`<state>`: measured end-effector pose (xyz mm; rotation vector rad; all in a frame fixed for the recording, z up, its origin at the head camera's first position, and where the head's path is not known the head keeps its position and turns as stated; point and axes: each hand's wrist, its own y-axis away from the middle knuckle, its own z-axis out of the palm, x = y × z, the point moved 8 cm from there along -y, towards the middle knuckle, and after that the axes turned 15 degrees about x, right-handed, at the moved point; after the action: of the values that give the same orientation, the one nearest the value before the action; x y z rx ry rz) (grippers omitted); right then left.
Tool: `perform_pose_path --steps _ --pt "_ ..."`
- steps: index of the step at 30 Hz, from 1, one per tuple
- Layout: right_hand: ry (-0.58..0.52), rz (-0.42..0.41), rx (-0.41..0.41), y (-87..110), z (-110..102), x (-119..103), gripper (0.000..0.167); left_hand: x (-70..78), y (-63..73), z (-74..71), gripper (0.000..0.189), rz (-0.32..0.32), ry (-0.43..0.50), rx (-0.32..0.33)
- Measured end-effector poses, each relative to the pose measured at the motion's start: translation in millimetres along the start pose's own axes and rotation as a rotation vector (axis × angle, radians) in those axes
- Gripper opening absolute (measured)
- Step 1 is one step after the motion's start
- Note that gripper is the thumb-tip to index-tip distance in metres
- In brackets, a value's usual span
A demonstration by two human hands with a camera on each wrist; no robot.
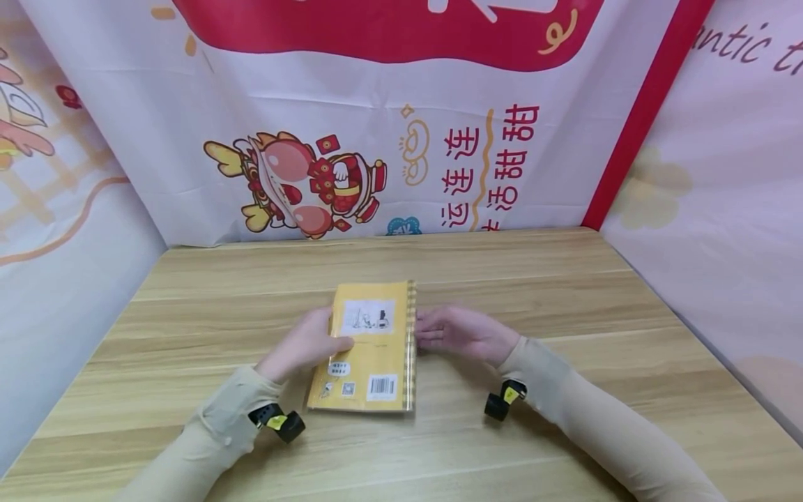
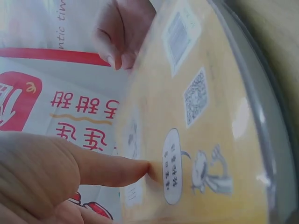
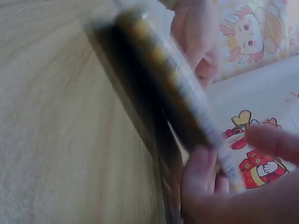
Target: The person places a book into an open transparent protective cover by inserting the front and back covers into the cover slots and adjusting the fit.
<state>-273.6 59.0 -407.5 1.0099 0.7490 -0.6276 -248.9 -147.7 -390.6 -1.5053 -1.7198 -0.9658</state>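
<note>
A yellow book (image 1: 370,355) in a clear cover, its back face up, is tilted over the wooden table. My left hand (image 1: 307,341) grips it by its left edge, thumb lying on the cover beside a speech bubble (image 2: 172,165). The fingers of that hand are hidden behind the book. At the checked spine, my right hand (image 1: 464,331) has its fingertips (image 3: 198,168) right at the lower side, while its thumb (image 3: 271,139) stays apart from the cover. A barcode (image 1: 383,387) and a QR code (image 1: 348,389) show on the back face.
The wooden table (image 1: 533,446) extends around the book on all sides. A printed white cloth (image 1: 364,90) hangs along its far edge, with more cloth at the left and right. Each wrist wears a small black camera (image 1: 498,404).
</note>
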Motion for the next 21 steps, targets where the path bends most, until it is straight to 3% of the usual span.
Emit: perform_pose_path --steps 4,8,15,21 --pt "0.054 -0.024 -0.061 3.2 9.7 5.7 0.057 1.6 3.1 3.4 0.047 -0.022 -0.022 -0.012" --pt "0.035 -0.027 -0.048 2.5 12.1 11.9 0.062 2.1 3.0 4.0 0.050 -0.016 -0.027 -0.002" --pt "0.062 -0.090 -0.017 5.2 6.1 3.8 0.067 2.0 -4.0 -2.1 0.052 0.003 0.076 -0.009" --pt "0.090 -0.135 0.001 9.1 2.0 -9.4 0.060 1.3 -8.4 -5.9 0.043 -0.057 0.132 -0.019"
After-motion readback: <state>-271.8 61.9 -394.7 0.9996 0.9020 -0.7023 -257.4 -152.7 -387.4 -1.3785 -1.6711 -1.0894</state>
